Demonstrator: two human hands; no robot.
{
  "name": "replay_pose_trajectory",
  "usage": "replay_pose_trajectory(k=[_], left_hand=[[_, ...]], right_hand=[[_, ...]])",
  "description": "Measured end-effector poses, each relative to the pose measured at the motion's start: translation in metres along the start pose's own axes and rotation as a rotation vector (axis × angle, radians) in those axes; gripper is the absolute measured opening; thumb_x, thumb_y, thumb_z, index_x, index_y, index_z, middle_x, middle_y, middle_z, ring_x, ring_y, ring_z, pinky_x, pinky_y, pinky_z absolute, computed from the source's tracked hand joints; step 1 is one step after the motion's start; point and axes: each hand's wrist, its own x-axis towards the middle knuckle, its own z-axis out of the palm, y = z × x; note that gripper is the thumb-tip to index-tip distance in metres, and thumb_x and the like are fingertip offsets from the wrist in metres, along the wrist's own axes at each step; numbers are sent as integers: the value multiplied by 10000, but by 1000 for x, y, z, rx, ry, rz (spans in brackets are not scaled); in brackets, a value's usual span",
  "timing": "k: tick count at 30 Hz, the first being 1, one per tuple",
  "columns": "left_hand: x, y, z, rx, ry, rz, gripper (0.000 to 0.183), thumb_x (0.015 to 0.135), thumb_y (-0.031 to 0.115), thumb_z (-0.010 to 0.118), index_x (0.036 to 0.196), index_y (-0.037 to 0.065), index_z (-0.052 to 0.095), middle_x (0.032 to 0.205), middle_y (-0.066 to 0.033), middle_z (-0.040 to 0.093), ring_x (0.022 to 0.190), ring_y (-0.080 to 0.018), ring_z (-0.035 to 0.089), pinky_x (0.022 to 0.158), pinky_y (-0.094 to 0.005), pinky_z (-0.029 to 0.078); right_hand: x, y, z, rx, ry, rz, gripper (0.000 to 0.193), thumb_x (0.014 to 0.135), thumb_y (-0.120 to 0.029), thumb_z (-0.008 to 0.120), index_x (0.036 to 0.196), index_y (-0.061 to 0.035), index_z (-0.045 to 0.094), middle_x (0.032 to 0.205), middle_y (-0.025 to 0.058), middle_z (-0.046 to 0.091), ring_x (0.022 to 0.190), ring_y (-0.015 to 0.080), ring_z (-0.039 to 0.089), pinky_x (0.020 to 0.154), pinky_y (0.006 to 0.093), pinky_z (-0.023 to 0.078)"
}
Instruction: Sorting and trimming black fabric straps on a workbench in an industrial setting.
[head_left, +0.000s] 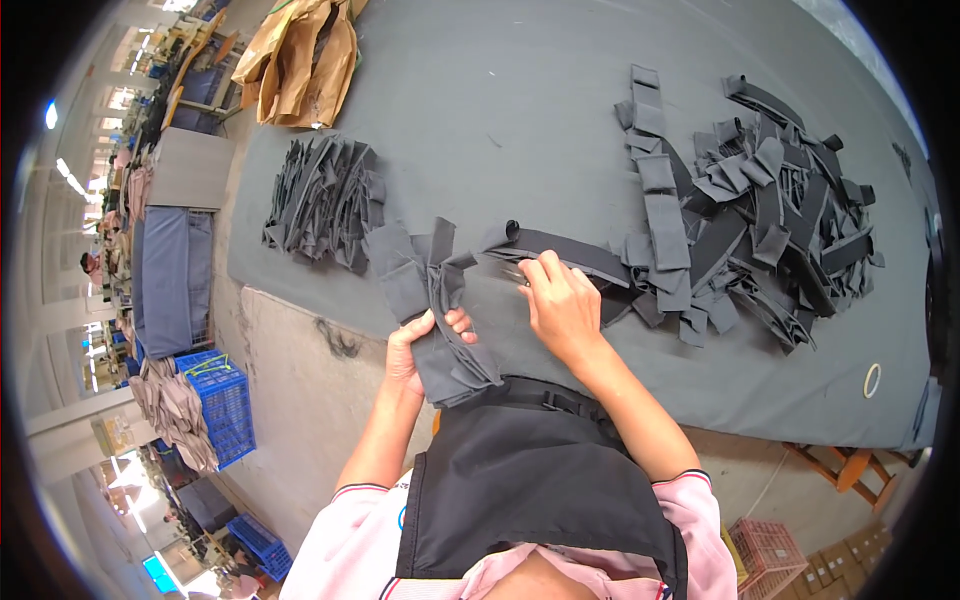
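My left hand is closed round a bunch of grey fabric pieces, folded and layered, held upright near the table's front edge. The loose ends fan out above the fingers. To its right, my right hand has its thumb and fingers drawn together at the lower edge of a long dark fabric strip. Something small and thin shows at those fingertips, too small to name. That strip reaches from near the bunch toward a big tangled heap of grey fabric strips on the right.
A neat stack of grey fabric pieces lies on the grey-covered table at left. Behind it stands a brown paper bag. A pale ring rests at right. Blue crates stand on the floor at left, a pink crate below right.
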Motion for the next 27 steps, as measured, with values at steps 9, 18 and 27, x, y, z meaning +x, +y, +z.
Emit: replay_pose_trajectory(k=[9,18,27], left_hand=[[1,-1,9,19,-25,-4,285,774,179,652,907,-5,479,860,-70,460,850,-202,458,830,-351,420],[3,33,15,540,134,254,467,719,92,704,1112,-33,484,910,-87,547,892,-226,533,856,-398,455],[156,-5,97,2381,-598,497,885,574,214,833,1321,84,376,1045,-142,538,972,-317,506,857,-410,408]], right_hand=[[16,0,17,-113,-71,-60,228,702,-88,684,875,-57,539,830,51,510,725,192,584,606,323,432],[-38,13,-10,419,-233,499,336,743,-185,713,1016,-94,540,977,62,574,800,236,635,687,367,488],[-64,25,26,1211,113,1021,439,946,-258,465,1301,-5,410,993,85,627,499,56,469,414,198,380]])
